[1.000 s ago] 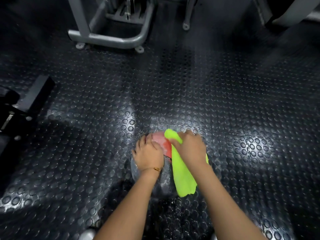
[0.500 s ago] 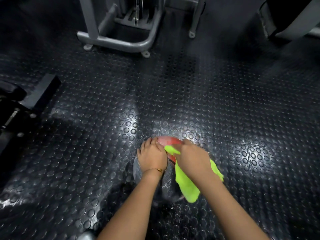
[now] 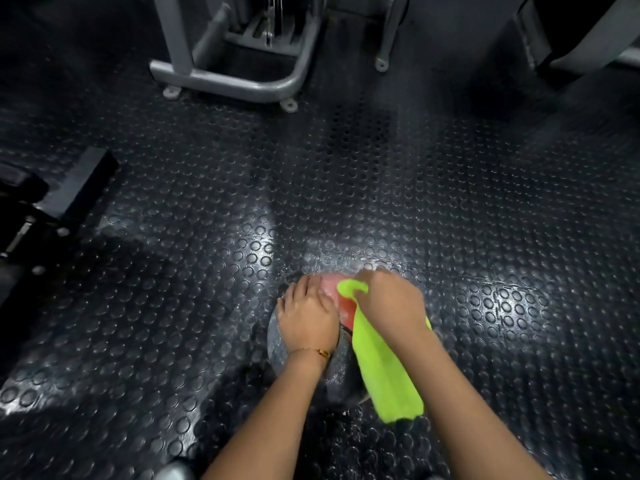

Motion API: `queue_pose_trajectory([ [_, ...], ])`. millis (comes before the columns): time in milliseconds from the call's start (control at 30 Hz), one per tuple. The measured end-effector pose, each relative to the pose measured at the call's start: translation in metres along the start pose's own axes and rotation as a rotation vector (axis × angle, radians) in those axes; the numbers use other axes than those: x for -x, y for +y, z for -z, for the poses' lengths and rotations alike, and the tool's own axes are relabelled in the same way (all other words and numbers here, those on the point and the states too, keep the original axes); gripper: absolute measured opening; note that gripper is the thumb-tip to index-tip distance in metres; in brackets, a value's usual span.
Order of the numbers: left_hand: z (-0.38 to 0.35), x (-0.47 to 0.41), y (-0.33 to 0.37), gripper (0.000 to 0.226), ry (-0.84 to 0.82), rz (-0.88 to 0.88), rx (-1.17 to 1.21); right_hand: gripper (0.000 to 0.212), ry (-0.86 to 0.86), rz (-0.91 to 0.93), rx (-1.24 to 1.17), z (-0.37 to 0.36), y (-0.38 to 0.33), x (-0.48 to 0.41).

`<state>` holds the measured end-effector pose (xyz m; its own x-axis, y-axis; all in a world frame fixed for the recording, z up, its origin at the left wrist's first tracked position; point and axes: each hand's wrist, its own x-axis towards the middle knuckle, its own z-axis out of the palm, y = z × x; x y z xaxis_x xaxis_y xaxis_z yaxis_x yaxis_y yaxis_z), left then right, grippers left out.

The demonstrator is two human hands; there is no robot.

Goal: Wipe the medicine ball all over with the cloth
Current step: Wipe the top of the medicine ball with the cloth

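Note:
The medicine ball (image 3: pixel 341 367), grey with a red panel on top, sits on the studded black rubber floor near the bottom middle of the head view. My left hand (image 3: pixel 308 318) lies over its left upper side, fingers spread and pressing on it. My right hand (image 3: pixel 389 304) grips a bright lime-green cloth (image 3: pixel 382 370) against the ball's top right. The cloth's long end hangs down over the ball's near right side. Most of the ball is hidden under my hands and the cloth.
A grey machine frame (image 3: pixel 235 81) with feet stands on the floor at the back. A second grey post foot (image 3: pixel 381 64) stands to its right. Dark bench equipment (image 3: pixel 38 216) lies at the left edge. Another machine part (image 3: pixel 581 36) fills the top right corner.
My right hand slid the cloth across the top of the ball, first toward me and to the right, then back up. My left hand stayed on the ball.

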<state>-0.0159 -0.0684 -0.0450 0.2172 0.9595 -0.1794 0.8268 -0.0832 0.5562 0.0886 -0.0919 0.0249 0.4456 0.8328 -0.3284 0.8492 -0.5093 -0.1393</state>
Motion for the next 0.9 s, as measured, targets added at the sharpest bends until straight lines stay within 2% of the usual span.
queue_pose_trajectory([
  [133,0.002,0.004,0.002,0.074,-0.019,-0.041,-0.034,0.035,-0.09,0.025,0.007,-0.004,-0.007,-0.027],
  [300,0.019,-0.038,-0.002,0.044,-0.203,-0.068,0.019,0.033,-0.107,0.089,-0.023,0.003,0.003,0.017],
  [367,0.024,-0.051,-0.003,0.04,-0.12,0.0,0.003,0.032,-0.115,0.091,-0.092,0.003,0.005,0.029],
  [467,0.018,-0.032,-0.002,0.045,-0.052,0.089,-0.101,0.034,-0.015,-0.015,-0.231,0.001,0.012,0.016],
  [567,0.014,-0.01,-0.01,0.066,0.006,-0.044,-0.184,0.039,0.02,-0.078,-0.283,-0.007,0.009,0.004],
  [633,0.016,-0.015,-0.018,0.063,-0.02,-0.107,-0.17,0.043,0.014,-0.089,-0.284,-0.022,0.008,0.0],
  [767,0.021,-0.01,-0.022,0.061,-0.038,-0.166,-0.162,0.041,0.009,-0.263,-0.408,-0.034,0.021,-0.013],
  [833,0.021,-0.011,-0.02,0.061,-0.031,-0.159,-0.161,0.046,0.024,-0.254,-0.386,-0.033,0.018,-0.009],
  [900,0.02,-0.016,-0.021,0.059,-0.045,-0.149,-0.154,0.043,0.069,-0.119,-0.358,-0.032,0.008,0.006],
])
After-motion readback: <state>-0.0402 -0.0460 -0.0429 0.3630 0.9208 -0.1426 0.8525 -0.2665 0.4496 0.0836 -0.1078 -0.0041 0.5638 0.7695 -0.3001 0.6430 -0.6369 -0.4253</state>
